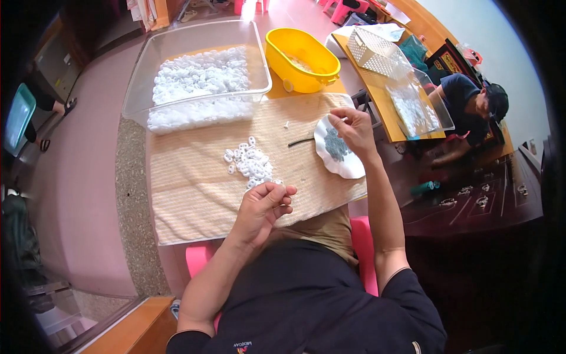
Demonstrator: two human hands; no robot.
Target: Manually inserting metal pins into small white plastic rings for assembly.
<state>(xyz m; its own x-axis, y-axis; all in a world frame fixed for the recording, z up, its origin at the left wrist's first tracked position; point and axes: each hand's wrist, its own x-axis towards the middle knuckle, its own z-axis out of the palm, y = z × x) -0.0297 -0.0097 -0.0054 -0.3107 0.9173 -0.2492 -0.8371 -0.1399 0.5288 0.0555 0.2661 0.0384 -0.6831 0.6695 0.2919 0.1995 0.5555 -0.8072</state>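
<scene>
My left hand (266,211) is closed in a pinch at the near edge of a small pile of white oval plastic pieces with holes (253,162). Whatever is between its fingertips is too small to make out. Over a white wavy-rimmed dish (348,170), my right hand (357,131) has thumb and forefinger pressed together; anything in that pinch cannot be made out either. Many tiny grey-green bits (336,145) lie in the dish. A thin dark stick (300,142) juts out from its left side, and a little white peg (286,124) rests on the cloth nearby.
A striped beige towel (194,203) covers the table. At the back stand a big clear bin (137,88) of white pieces and a yellow tub (309,82). To the right, a person in a dark cap (496,100) sits by another table with a clear box (447,121) and a perforated basket (368,52).
</scene>
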